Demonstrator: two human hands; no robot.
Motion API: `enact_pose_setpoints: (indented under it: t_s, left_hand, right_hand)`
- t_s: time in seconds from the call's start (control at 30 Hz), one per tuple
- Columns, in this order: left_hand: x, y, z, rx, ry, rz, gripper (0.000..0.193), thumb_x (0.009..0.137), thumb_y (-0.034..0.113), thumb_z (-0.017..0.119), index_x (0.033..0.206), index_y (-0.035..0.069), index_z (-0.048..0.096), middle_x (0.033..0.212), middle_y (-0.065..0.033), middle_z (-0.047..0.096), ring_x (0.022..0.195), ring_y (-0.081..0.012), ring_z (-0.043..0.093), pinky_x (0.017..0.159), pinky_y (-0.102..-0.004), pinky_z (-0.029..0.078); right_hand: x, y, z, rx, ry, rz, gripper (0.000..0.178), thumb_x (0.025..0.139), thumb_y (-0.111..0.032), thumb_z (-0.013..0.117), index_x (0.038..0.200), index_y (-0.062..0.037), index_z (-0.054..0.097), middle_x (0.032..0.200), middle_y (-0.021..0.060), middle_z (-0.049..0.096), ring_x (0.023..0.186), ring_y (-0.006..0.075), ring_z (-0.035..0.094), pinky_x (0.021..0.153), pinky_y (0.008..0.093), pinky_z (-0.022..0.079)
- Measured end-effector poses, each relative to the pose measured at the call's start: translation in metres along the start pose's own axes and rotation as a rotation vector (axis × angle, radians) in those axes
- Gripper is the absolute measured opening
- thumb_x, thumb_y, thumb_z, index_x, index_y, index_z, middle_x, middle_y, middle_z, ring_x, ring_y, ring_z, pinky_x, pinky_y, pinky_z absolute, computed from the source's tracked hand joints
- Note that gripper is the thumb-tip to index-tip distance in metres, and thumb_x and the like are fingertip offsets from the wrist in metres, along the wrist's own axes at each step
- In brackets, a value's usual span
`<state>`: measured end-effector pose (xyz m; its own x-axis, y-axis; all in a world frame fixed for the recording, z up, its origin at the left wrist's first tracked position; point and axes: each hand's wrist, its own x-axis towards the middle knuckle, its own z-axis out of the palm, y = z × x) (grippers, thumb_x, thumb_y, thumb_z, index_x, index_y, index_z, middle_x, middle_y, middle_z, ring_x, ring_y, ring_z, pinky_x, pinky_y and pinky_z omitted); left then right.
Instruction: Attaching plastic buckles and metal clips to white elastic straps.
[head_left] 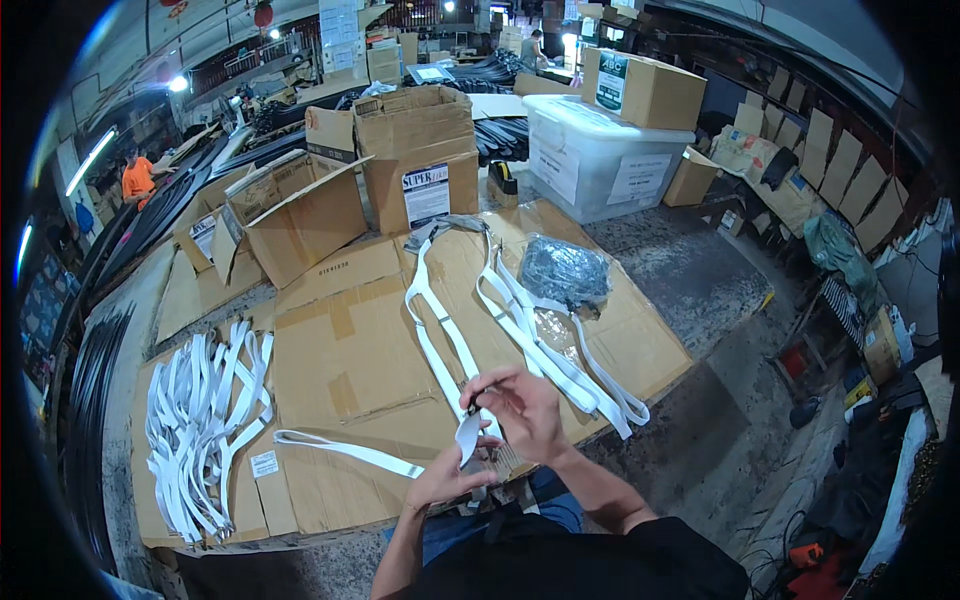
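Left hand: fingers grasping a white strap from below
Right hand: fingers pinched at a small dark clip at the strap's upper end
Held strap: between the two hands, over the near edge of the cardboard
Beyond the hands: more straps laid lengthwise, a plastic-wrapped bundle beside them
Far left: a heap of straps on the cardboard
Back: open boxes and a clear bin on the surface
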<state>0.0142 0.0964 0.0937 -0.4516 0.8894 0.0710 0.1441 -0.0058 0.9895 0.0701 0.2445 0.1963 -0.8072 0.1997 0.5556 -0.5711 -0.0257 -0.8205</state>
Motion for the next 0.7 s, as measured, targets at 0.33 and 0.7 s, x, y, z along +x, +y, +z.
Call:
enact_pose_setpoints:
  t_s: [0.33, 0.7]
  left_hand:
    - [-0.027, -0.029, -0.019, -0.492, -0.387, 0.041, 0.033, 0.079, 0.002, 0.066, 0.108, -0.002, 0.052, 0.094, -0.0108, 0.061, 0.089, -0.0204, 0.06, 0.08, -0.034, 0.048]
    - [-0.06, -0.061, 0.021, -0.497, 0.045, -0.155, 0.017, 0.088, 0.015, 0.058, 0.091, -0.002, 0.057, 0.079, -0.0112, 0.063, 0.073, -0.0189, 0.062, 0.067, -0.0297, 0.049]
  right_hand:
    - [0.154, -0.1, 0.001, 0.026, 0.016, -0.484, 0.007, 0.09, -0.001, 0.047, 0.095, 0.0039, 0.05, 0.085, 0.0116, 0.059, 0.077, 0.0156, 0.058, 0.07, 0.0277, 0.047]
    - [0.392, -0.048, -0.074, -1.039, 0.231, -0.712, 0.012, 0.074, -0.014, 0.067, 0.075, -0.0021, 0.063, 0.075, 0.0053, 0.064, 0.067, 0.0124, 0.058, 0.061, 0.029, 0.046]
